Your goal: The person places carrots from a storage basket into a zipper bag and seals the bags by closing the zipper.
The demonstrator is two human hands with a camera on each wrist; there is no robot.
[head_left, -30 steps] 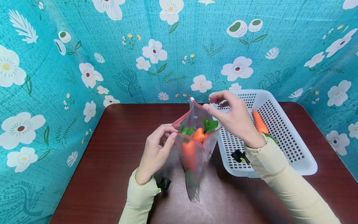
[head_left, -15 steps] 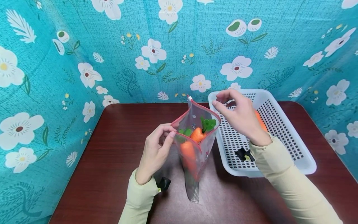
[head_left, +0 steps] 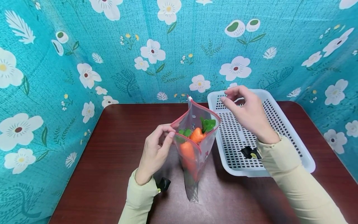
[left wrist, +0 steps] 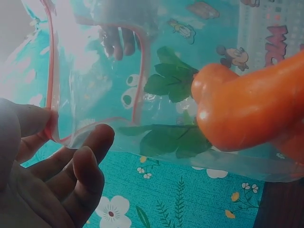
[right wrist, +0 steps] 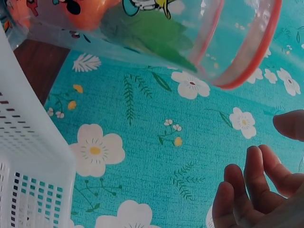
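A clear zip bag [head_left: 191,186] with red edging stands upright on the table, its mouth spread wide. Inside are orange carrots [head_left: 197,135] with green leaves [head_left: 208,125]; cartoon prints show on the plastic in the left wrist view. My left hand [head_left: 154,152] pinches the left side of the rim between thumb and fingers. To the right, my right hand [head_left: 251,115] hovers over the white basket [head_left: 303,152], fingers loosely bent, thumb apart from them. Nothing lies between those fingers [right wrist: 254,166] in the right wrist view.
The basket has holed walls and stands right of the bag on the dark red-brown table [head_left: 123,140]. A white slider [head_left: 190,98] sits at the bag's far corner. Flowered blue cloth [head_left: 167,62] hangs behind the table and at both sides.
My right hand has left the bag's rim and moved right over the basket, now hiding the carrot seen there earlier. The left hand keeps its pinch on the bag.
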